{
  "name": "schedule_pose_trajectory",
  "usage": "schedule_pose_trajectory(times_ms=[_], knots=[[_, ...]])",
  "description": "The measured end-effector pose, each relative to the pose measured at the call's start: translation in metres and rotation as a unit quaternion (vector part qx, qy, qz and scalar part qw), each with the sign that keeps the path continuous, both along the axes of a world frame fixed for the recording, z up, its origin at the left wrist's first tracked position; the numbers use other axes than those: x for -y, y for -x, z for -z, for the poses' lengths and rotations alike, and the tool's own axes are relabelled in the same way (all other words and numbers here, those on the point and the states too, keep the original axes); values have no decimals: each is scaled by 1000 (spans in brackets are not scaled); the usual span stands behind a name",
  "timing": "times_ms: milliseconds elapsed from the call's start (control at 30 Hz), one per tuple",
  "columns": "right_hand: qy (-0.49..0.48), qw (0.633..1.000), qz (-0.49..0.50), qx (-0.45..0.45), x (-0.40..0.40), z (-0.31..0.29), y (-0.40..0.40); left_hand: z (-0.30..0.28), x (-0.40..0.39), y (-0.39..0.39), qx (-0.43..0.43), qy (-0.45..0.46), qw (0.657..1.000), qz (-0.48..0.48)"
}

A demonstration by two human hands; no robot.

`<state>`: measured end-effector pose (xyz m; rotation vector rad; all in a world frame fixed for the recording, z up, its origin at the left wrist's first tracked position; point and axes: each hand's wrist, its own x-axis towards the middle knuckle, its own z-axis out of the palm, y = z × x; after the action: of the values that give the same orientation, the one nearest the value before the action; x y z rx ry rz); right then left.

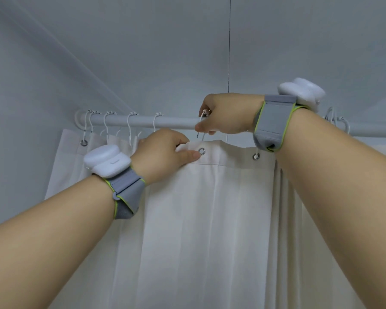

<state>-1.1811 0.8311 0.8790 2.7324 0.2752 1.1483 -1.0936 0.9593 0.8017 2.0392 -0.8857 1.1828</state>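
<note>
Head camera view, looking up at a white rod [143,121] that runs across the middle of the frame in front of a pale grey wall [120,52].

A white curtain [210,219] hangs below the rod and fills the lower centre of the frame. Its top edge sags free of the rod in the middle.

Both forearms reach up from the bottom corners. Each wears a grey wristband with a white round device, one at left centre [107,161] and one at upper right [301,92].

The left hand [163,152], just left of centre, pinches the curtain's top hem. Its thumb lies on the front of the cloth and its fingers are curled over the edge. The thumb tip sits just beside a metal eyelet [201,151] in the hem.

The right hand [227,114], just above and to the right, is at the rod with its fingers closed on a white wire hook [202,123]. The hook's lower end hangs just above the eyelet without touching it.

A second eyelet [256,156] shows further right in the hem, below the right wrist.

At the left end of the rod hang several more white hooks [130,126]. The leftmost passes through a curtain eyelet [84,143]. More hooks [334,119] are bunched on the rod at the far right.
</note>
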Motion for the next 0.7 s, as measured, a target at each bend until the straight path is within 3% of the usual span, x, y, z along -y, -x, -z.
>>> schedule_pose_trajectory(times_ms=[367, 700], knots=[[23, 999, -14, -25, 2, -6, -4, 2, 15, -5, 9, 154, 986, 69], [24, 999, -1, -28, -2, -6, -6, -2, 23, -1, -2, 165, 986, 21]])
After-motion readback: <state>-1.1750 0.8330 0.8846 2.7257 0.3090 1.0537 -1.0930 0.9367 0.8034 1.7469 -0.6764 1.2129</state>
